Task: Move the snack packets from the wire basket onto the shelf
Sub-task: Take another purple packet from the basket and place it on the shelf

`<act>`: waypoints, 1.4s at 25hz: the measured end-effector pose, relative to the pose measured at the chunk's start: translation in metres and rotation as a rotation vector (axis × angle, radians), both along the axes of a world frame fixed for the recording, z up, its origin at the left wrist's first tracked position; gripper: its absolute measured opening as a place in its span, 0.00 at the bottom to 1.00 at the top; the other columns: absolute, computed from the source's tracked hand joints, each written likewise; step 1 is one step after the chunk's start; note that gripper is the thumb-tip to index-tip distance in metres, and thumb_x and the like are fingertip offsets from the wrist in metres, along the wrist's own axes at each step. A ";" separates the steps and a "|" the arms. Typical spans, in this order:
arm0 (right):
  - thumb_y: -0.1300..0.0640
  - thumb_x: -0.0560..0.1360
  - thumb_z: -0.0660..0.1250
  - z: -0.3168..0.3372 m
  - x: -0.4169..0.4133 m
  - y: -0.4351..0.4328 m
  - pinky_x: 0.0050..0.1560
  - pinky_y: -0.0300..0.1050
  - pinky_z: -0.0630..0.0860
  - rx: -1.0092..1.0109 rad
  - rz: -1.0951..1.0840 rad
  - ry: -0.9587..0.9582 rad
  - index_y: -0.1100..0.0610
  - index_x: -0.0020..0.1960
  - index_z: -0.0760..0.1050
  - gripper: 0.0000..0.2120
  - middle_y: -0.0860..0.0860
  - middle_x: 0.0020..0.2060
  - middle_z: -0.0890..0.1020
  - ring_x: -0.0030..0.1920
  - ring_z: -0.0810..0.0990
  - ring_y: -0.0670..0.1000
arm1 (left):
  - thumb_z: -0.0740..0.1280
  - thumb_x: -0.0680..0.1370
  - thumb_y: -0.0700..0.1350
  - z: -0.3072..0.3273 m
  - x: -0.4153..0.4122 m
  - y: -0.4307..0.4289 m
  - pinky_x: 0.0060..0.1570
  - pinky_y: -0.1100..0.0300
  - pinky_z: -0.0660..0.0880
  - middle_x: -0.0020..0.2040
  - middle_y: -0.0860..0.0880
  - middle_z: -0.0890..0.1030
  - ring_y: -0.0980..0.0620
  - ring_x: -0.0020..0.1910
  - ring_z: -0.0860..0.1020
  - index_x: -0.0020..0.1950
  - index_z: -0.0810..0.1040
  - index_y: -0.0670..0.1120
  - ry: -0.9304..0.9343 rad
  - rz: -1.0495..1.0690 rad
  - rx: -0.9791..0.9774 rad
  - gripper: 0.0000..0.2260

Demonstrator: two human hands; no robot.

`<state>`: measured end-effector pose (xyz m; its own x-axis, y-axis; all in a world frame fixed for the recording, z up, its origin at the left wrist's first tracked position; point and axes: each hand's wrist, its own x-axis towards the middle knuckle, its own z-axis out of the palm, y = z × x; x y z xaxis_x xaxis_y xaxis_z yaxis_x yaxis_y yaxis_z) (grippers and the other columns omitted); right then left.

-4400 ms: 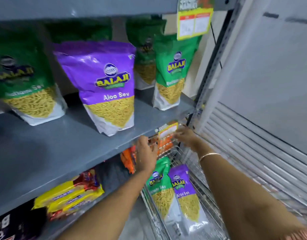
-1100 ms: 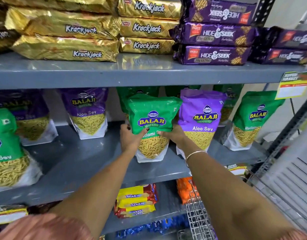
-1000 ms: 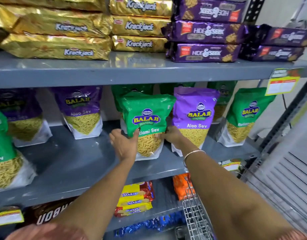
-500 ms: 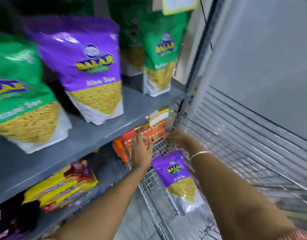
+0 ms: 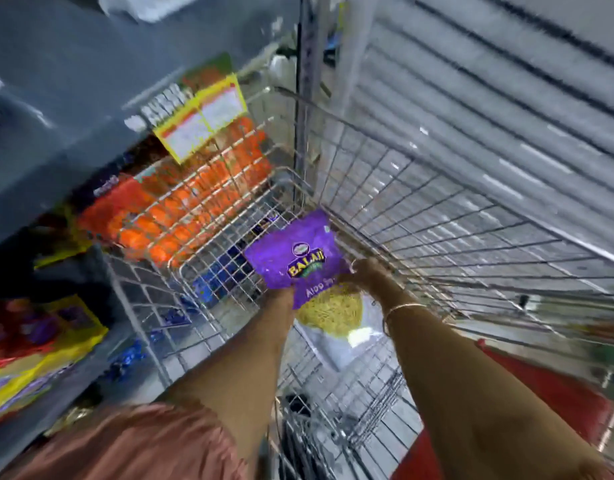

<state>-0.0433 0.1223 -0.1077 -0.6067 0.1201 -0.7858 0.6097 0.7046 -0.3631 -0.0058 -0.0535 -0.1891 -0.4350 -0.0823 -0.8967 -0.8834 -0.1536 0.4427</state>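
Left hand [image 5: 281,295] mostly hidden behind purple packet [image 5: 298,259]; packet lettering blurred; shelf goods smeared.

The wire basket [image 5: 419,216] fills the middle and the 3 o'clock side — its grid floor bare but for one purple snack packet [image 5: 298,261], gripped at both edges. At 10 o'clock runs the grey shelf [image 5: 66,109], a yellow price tag [image 5: 201,123] hanging at its front lip. On the lower shelf [image 5: 31,400] beneath lie orange packets [image 5: 180,209] just behind the basket's wall, and at 8 o'clock yellow-and-red packets [image 5: 38,351].
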 end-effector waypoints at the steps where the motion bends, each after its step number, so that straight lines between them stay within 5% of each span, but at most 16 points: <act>1: 0.50 0.69 0.71 -0.011 0.000 0.000 0.30 0.38 0.62 -0.013 0.011 -0.005 0.63 0.47 0.76 0.16 0.60 0.42 0.75 0.44 0.73 0.51 | 0.66 0.72 0.42 0.000 0.001 0.005 0.28 0.64 0.79 0.43 0.45 0.85 0.56 0.29 0.81 0.55 0.77 0.43 0.021 0.036 0.044 0.12; 3: 0.52 0.67 0.73 -0.025 0.003 0.000 0.32 0.37 0.64 -0.084 -0.016 -0.034 0.59 0.50 0.77 0.15 0.57 0.42 0.75 0.44 0.72 0.49 | 0.71 0.66 0.42 0.003 0.006 0.008 0.35 0.58 0.80 0.49 0.41 0.82 0.52 0.33 0.81 0.56 0.77 0.44 0.034 0.082 0.060 0.19; 7: 0.61 0.63 0.76 -0.032 0.011 0.003 0.27 0.36 0.72 -0.259 -0.208 -0.048 0.59 0.40 0.76 0.10 0.52 0.31 0.77 0.30 0.75 0.47 | 0.81 0.47 0.50 0.001 0.017 0.003 0.52 0.50 0.80 0.54 0.42 0.82 0.47 0.45 0.81 0.54 0.79 0.43 -0.046 0.166 0.070 0.37; 11: 0.67 0.62 0.75 -0.008 0.026 0.002 0.38 0.44 0.76 -0.387 -0.252 0.030 0.59 0.41 0.77 0.11 0.55 0.37 0.80 0.35 0.76 0.52 | 0.74 0.67 0.38 0.034 0.023 0.005 0.27 0.64 0.76 0.28 0.52 0.81 0.56 0.23 0.78 0.42 0.77 0.46 -0.005 0.191 0.041 0.09; 13: 0.68 0.62 0.75 0.009 0.029 0.001 0.38 0.43 0.76 -0.397 -0.232 0.133 0.65 0.50 0.77 0.17 0.56 0.40 0.81 0.38 0.76 0.51 | 0.75 0.63 0.38 0.053 0.018 0.007 0.36 0.59 0.77 0.24 0.56 0.81 0.55 0.27 0.79 0.45 0.80 0.43 0.118 0.187 0.013 0.12; 15: 0.68 0.63 0.74 0.042 0.030 -0.003 0.32 0.34 0.76 -0.388 -0.217 0.244 0.66 0.54 0.76 0.20 0.47 0.32 0.83 0.32 0.76 0.43 | 0.76 0.60 0.38 0.087 0.015 0.000 0.42 0.54 0.78 0.21 0.57 0.81 0.54 0.29 0.79 0.53 0.80 0.38 0.240 0.170 -0.024 0.21; 17: 0.67 0.63 0.75 0.082 0.026 -0.010 0.36 0.37 0.81 -0.405 -0.240 0.328 0.62 0.53 0.77 0.19 0.44 0.28 0.83 0.31 0.78 0.40 | 0.74 0.64 0.33 0.123 0.005 -0.006 0.40 0.56 0.76 0.22 0.57 0.81 0.57 0.25 0.79 0.55 0.79 0.36 0.342 0.174 -0.028 0.20; 20: 0.60 0.60 0.78 0.151 0.020 -0.026 0.52 0.53 0.80 -0.402 -0.227 0.452 0.63 0.52 0.79 0.22 0.57 0.43 0.84 0.43 0.78 0.49 | 0.74 0.65 0.34 0.207 -0.002 -0.021 0.42 0.56 0.75 0.36 0.46 0.84 0.52 0.32 0.79 0.56 0.79 0.36 0.547 0.178 -0.026 0.20; 24: 0.66 0.62 0.75 0.249 0.018 -0.068 0.45 0.48 0.80 -0.561 -0.131 0.603 0.68 0.56 0.76 0.23 0.51 0.37 0.86 0.32 0.80 0.42 | 0.77 0.59 0.40 0.315 0.010 -0.066 0.45 0.54 0.76 0.48 0.39 0.82 0.48 0.43 0.79 0.56 0.79 0.35 0.746 0.213 -0.074 0.26; 27: 0.70 0.65 0.72 0.323 0.030 -0.116 0.40 0.38 0.80 -0.661 0.004 0.743 0.68 0.56 0.75 0.20 0.55 0.41 0.84 0.32 0.80 0.40 | 0.76 0.60 0.42 0.388 0.030 -0.115 0.43 0.57 0.75 0.43 0.43 0.82 0.58 0.31 0.79 0.55 0.79 0.36 0.906 0.233 -0.159 0.25; 30: 0.68 0.65 0.73 0.382 0.042 -0.184 0.31 0.26 0.73 -0.680 0.185 0.825 0.63 0.54 0.77 0.17 0.37 0.24 0.82 0.27 0.76 0.32 | 0.75 0.59 0.45 0.452 0.064 -0.180 0.48 0.54 0.75 0.40 0.47 0.81 0.55 0.34 0.78 0.46 0.80 0.46 1.021 0.325 -0.233 0.16; 33: 0.59 0.62 0.76 0.419 0.060 -0.262 0.36 0.31 0.77 -0.691 0.320 0.919 0.56 0.46 0.79 0.14 0.40 0.28 0.84 0.31 0.77 0.35 | 0.76 0.61 0.42 0.487 0.102 -0.253 0.39 0.60 0.76 0.29 0.54 0.84 0.60 0.29 0.78 0.41 0.80 0.47 1.085 0.432 -0.396 0.12; 35: 0.59 0.62 0.77 0.434 0.083 -0.313 0.41 0.39 0.78 -0.735 0.380 0.939 0.56 0.44 0.79 0.13 0.50 0.37 0.84 0.36 0.78 0.43 | 0.77 0.63 0.42 0.503 0.134 -0.300 0.38 0.59 0.77 0.35 0.49 0.85 0.56 0.31 0.79 0.44 0.81 0.44 1.067 0.496 -0.486 0.12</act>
